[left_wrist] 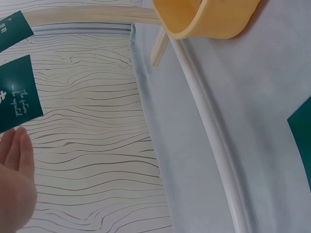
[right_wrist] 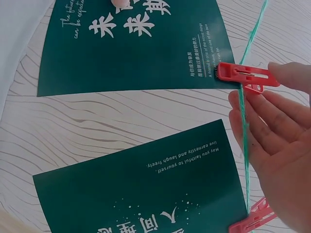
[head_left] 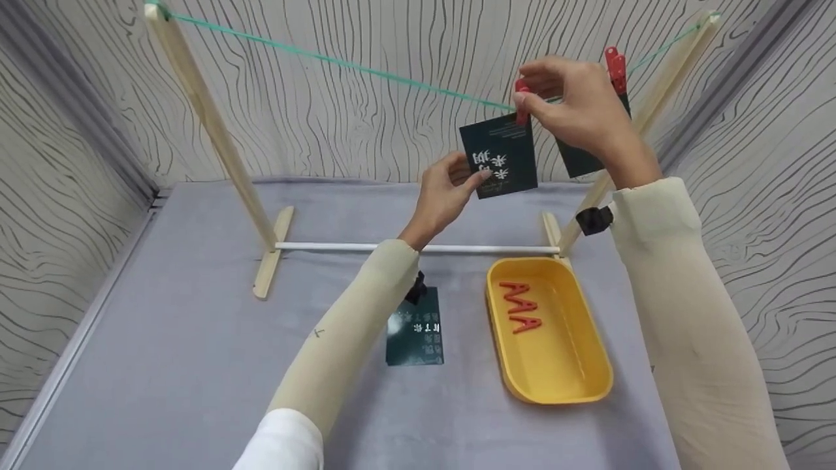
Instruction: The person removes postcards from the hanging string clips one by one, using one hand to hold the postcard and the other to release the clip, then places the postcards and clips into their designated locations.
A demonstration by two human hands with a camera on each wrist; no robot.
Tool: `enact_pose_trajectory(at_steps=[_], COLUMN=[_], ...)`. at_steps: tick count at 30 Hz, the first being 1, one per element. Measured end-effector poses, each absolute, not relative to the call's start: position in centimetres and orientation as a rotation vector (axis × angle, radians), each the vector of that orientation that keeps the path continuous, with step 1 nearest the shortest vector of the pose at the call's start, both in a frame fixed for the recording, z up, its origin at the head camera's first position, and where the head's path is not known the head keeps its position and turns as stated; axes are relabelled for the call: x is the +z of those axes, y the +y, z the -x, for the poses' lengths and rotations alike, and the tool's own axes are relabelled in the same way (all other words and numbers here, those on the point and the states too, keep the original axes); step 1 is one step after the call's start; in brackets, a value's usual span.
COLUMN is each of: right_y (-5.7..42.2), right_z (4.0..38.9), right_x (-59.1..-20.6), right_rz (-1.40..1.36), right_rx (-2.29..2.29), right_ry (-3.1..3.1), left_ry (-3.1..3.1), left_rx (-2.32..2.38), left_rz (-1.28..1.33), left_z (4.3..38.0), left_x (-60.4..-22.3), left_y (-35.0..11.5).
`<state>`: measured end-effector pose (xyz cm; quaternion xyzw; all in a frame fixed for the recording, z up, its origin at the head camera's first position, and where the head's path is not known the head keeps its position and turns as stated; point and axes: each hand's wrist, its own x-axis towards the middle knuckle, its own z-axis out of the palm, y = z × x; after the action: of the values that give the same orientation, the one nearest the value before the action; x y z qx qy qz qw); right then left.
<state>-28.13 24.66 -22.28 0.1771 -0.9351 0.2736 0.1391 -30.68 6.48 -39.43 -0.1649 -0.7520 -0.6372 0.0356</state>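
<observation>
My left hand [head_left: 444, 196] pinches a dark green card [head_left: 516, 140] with white lettering, its thumb on the front face and the other fingers behind. At the card's upper right corner, my right hand [head_left: 581, 104] pinches a red clothespin [right_wrist: 243, 74] between thumb and fingers. In the right wrist view the clothespin's jaws overlap the card's corner and the green string [right_wrist: 244, 126]. Just to the right hangs a second green card [right_wrist: 141, 184], fixed to the string by another red clothespin [right_wrist: 252, 218]; the right hand partly hides that card in the head view.
The string runs between two wooden posts [head_left: 209, 124], joined low down by a white rod [head_left: 457, 249]. On the grey cloth stands a yellow tray [head_left: 591, 365] with several red clothespins [head_left: 520, 307]. Left of it lies another green card [head_left: 415, 339], below my left forearm.
</observation>
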Motion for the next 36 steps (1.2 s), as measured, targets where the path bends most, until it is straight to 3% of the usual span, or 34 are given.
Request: enact_pose_trajectory(at_steps=[24,36], right_y=[25.7,25.0], right_z=[28.5,28.6], right_x=[-21.8,-22.6], right_rz=[-0.441,-0.515], right_rx=[0.863,0.812], right_ry=[-2.843,-2.597], left_ry=[-2.279,-2.254], left_rx=[-2.000,-2.047], left_rz=[0.500,0.525], left_z=[30.5,30.2], left_x=[-39.1,-39.0], left_y=[6.2,6.6])
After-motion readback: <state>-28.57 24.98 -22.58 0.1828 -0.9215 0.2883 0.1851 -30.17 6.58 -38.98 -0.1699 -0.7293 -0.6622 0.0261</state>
